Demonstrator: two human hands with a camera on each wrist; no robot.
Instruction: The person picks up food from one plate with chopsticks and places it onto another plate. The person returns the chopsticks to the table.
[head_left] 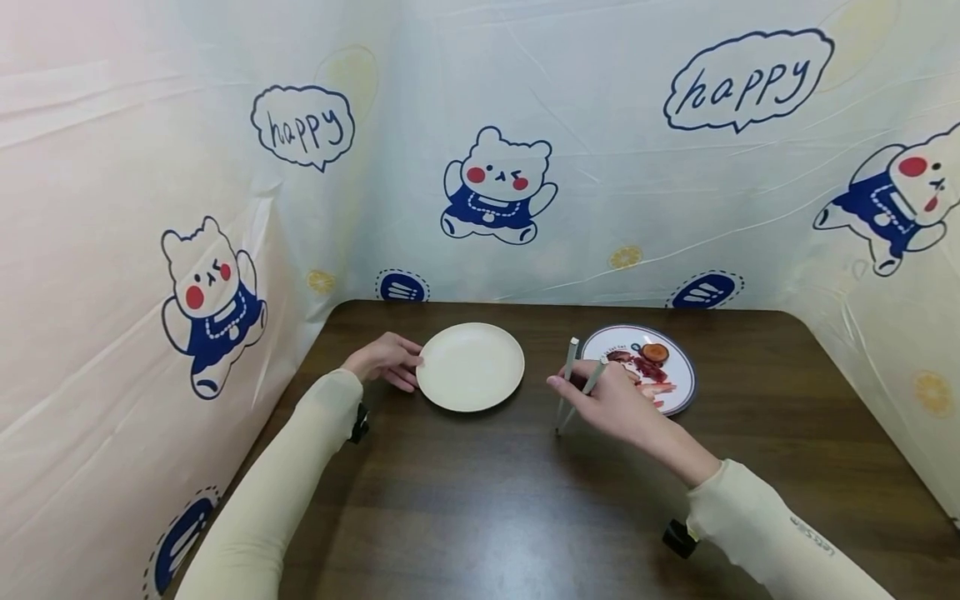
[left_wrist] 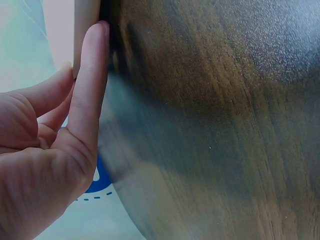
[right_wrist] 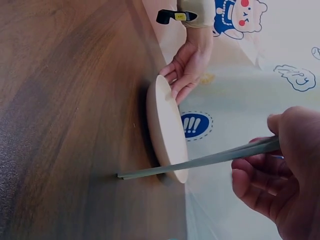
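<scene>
My left hand is at the left rim of a cream plate, pinching that rim between thumb and fingers. In the left wrist view the plate's edge shows at the top, with the thumb on one side and a long finger along the other. A pair of grey-green chopsticks is held in my right hand, tips pointing down close over the table. In the right wrist view, the chopsticks cross in front of the plate, their tips near together with nothing between them.
A white plate with a blue rim, bearing a brown round piece and reddish meat-like strips, lies behind my right hand, partly hidden by it. The dark wood table is bordered at the back and sides by a printed curtain.
</scene>
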